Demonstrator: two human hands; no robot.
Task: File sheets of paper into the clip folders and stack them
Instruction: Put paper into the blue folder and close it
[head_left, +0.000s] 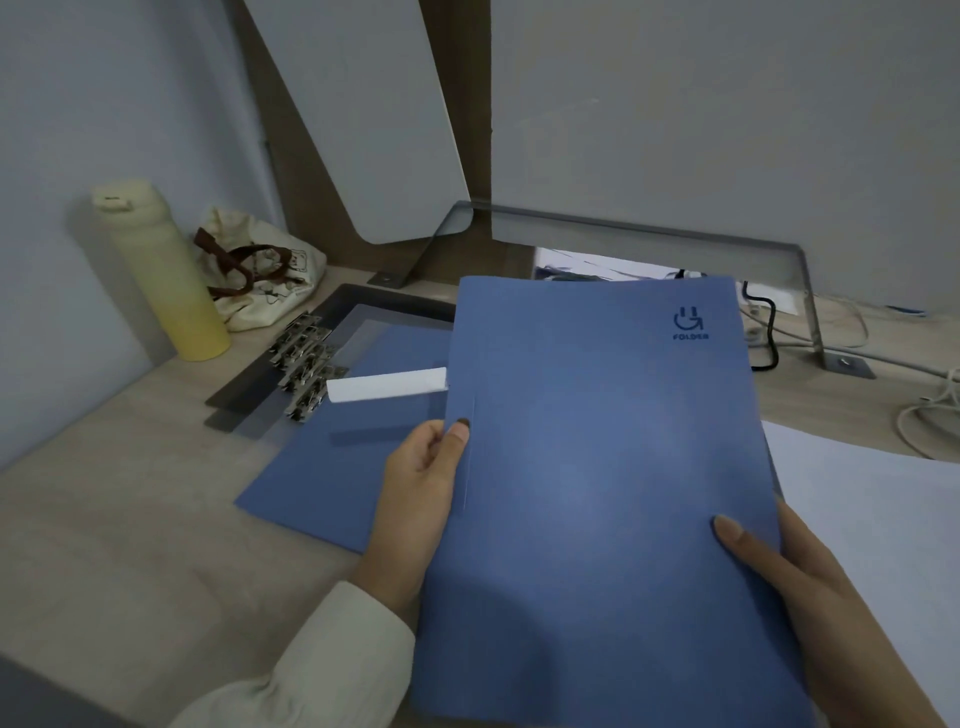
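I hold the closed blue folder (597, 467) above the desk. My left hand (421, 483) pinches its left edge and my right hand (810, 587) pinches its near right edge. Risk: tilting may shed sheets, or it may land skewed on the folder stack (322, 467) at left.

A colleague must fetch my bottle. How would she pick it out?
On the desk, go to the back left corner, by the wall. The bottle stands upright left of the cream cloth bag. It alone is tall and cylindrical, cream at the cap fading to yellow below.
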